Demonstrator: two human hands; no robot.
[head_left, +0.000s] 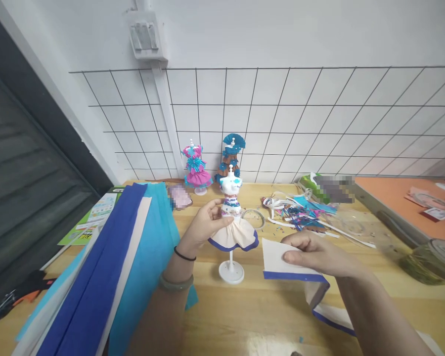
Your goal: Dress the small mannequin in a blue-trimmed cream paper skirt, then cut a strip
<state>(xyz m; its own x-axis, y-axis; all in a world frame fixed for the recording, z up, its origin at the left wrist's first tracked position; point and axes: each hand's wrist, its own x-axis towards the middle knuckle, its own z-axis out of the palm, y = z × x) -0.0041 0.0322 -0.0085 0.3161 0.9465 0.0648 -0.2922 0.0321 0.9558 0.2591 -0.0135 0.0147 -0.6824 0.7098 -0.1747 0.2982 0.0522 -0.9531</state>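
Observation:
In the head view a small white mannequin (230, 186) stands upright on a round base. Round its hips sits a gathered cream skirt (232, 235) with a blue hem. My left hand (209, 221) is closed on the skirt's waist, thumb in front, fingers partly behind the figure. To the right, my right hand (311, 252) pinches a cream crepe paper strip (276, 254) with a blue edge. The strip's free end points at the skirt, a small gap apart, and its tail hangs down under my right forearm.
Crepe paper sheets (144, 247) in blue, cream and turquoise lie at left. Behind stand a pink-dressed mannequin (197, 170) and a teal-and-brown one (230, 158). A tape roll (254, 218), paper scraps (304, 212) and a glass jar (433, 259) are on the wooden table (259, 316).

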